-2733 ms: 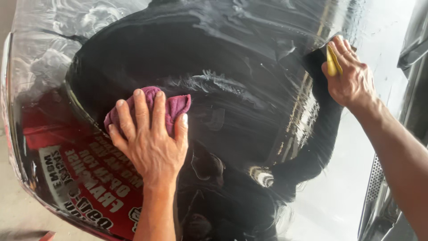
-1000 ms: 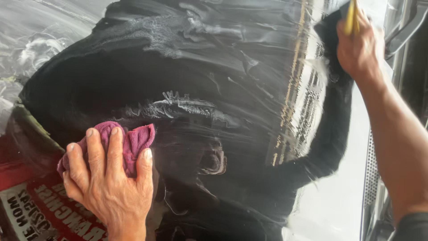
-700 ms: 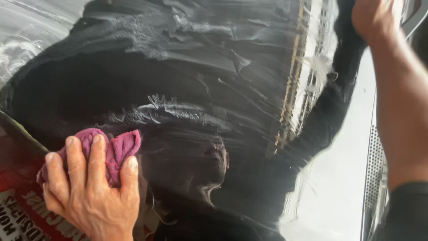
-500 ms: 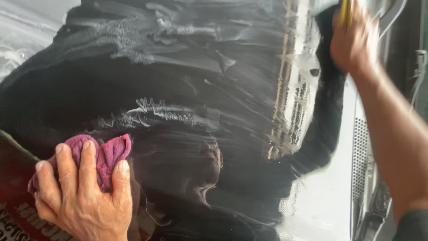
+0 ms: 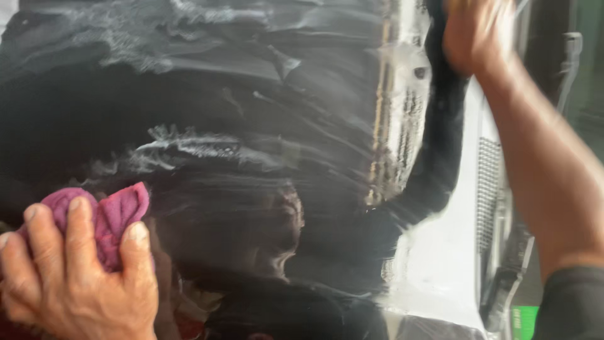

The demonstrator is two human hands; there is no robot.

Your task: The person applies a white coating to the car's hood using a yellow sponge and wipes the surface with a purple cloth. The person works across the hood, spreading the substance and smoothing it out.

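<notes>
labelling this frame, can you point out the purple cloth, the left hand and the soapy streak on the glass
purple cloth [image 5: 116,214], head view, on the bare fold right of the fingers
left hand [image 5: 75,293], head view, on the back of the hand
soapy streak [image 5: 195,149], head view, on the white smear mid-glass

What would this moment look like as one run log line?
left hand: pressing magenta cloth | right hand: blurred, top right | glass: streaked
</notes>
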